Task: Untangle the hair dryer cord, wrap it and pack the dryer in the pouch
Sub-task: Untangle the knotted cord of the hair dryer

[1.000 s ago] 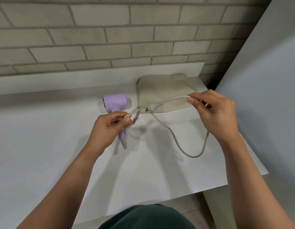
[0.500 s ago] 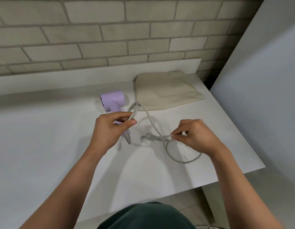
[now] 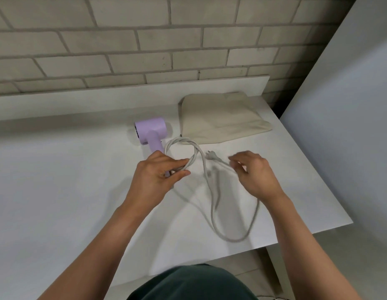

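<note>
So the lilac hair dryer is lying on the white desk, and I'll place everything else off that. The beige pouch lies flat just to the right of the hair dryer, a bit further back. The cord makes a twisted loop right beside the dryer's handle. From there it sags in a big slack curve well in front of the dryer, toward the person. The plug sits on the desk to the right of the dryer, just past the loop.

The left hand has its fingers curled round the bottom of that loop, at the dryer's handle end. The right hand is further right than the plug, fingers half bent. It's motion-blurred, so I can't tell if it's pinching the cord or just hovering over it.

My guess is this is the untangling part, with nothing wrapped yet. Stuff that could go wrong:
- Pulling the slack end while the left hand clamps the twist would probably cinch it into a real knot instead of opening it.
- A hard tug could drag the dryer across the desk.
- The slack curve could slide off the desk's edge and yank the plug along.
- Wrapping over leftover twist would likely make a lumpy bundle that fights the pouch.
</note>
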`<state>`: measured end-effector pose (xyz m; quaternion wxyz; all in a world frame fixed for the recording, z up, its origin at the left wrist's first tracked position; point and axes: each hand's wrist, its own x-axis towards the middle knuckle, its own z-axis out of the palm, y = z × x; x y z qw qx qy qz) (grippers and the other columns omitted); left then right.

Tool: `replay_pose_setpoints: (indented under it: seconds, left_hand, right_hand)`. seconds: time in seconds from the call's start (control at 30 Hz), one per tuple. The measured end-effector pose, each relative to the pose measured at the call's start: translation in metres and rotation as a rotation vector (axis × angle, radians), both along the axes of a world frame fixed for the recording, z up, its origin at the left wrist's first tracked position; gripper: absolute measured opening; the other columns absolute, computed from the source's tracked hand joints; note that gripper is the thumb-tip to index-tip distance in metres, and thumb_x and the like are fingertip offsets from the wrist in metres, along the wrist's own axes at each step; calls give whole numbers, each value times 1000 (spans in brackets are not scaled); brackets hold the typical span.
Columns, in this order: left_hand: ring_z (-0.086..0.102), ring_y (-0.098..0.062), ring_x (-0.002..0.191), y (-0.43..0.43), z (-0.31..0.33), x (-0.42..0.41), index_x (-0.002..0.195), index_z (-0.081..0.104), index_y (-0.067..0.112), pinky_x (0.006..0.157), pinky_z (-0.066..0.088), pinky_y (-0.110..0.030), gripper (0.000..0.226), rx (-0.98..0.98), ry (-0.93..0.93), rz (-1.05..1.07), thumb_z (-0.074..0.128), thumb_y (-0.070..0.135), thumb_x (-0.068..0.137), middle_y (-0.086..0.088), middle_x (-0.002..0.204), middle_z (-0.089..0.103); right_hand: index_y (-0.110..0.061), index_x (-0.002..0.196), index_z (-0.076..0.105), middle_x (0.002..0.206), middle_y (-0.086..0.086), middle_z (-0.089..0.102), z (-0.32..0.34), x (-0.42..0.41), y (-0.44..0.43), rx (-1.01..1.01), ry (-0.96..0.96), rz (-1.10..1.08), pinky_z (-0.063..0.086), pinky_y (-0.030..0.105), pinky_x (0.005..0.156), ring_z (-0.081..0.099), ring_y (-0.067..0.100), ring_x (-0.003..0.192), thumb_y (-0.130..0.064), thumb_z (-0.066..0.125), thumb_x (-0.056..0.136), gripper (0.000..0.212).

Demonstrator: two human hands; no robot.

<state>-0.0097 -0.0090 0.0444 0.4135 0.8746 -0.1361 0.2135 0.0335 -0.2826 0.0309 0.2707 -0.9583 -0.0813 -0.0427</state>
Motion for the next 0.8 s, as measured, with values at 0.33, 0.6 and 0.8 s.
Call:
replay_pose_setpoints:
  seconds: [0.33, 0.6, 0.8]
  left_hand:
    - [54, -16, 78, -5, -8, 3, 109, 79, 20, 45, 49, -33, 20, 499, -313, -8, 75, 27, 91, 11, 77, 70]
    - [67, -3, 77, -9, 25, -13, 100, 82, 21, 67, 53, -19, 19, -47, -26, -110, 75, 36, 91, 13, 90, 75]
    - [67, 2, 103, 7, 49, 21, 126, 73, 23, 88, 51, -11, 29, -87, 378, -96, 70, 22, 97, 18, 114, 72]
  right_hand:
    - [-25, 122, 73, 104, 2, 79, 51, -8, 58, 805, 477, 139, 53, 32, 87, 74, 18, 86, -21, 61, 104, 22]
    - [-14, 111, 75, 100, 4, 80, 50, -11, 50, 791, 486, 145, 54, 37, 91, 71, 22, 96, -10, 63, 101, 16]
    - [-16, 111, 75, 98, 8, 79, 52, -13, 47, 761, 469, 200, 55, 35, 94, 73, 24, 100, -6, 63, 101, 18]
